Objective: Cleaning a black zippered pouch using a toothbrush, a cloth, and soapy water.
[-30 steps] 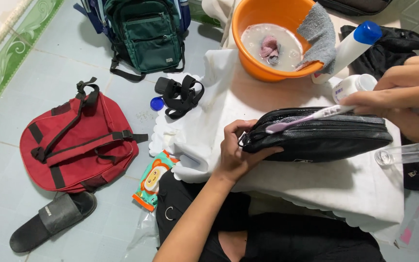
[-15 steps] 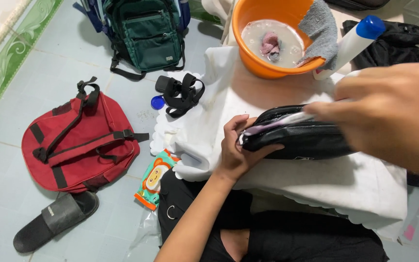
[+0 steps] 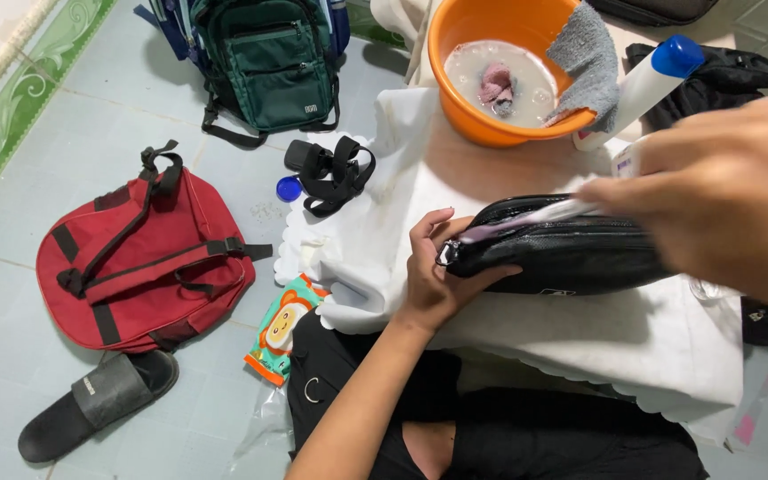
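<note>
- The left hand (image 3: 433, 280) clamps the near end of a black pouch (image 3: 571, 253), thumb on top and fingers curled beneath, its grip pressed onto the zipper end.
- The right hand (image 3: 722, 191), blurred and close to the camera, pinches a pale toothbrush (image 3: 526, 220), laid along the pouch's top edge.
- The pouch rests on a white cloth (image 3: 580, 329) spread over the tabletop, just below an orange basin (image 3: 468, 116) of cloudy water with a grey rag (image 3: 590, 58) on its rim.
- A blue-capped bottle (image 3: 646, 80) leans beside the basin.
- Risk, as I judge it: hard brushing could slide the pouch out of the left hand or knock the nearby bottle over.
</note>
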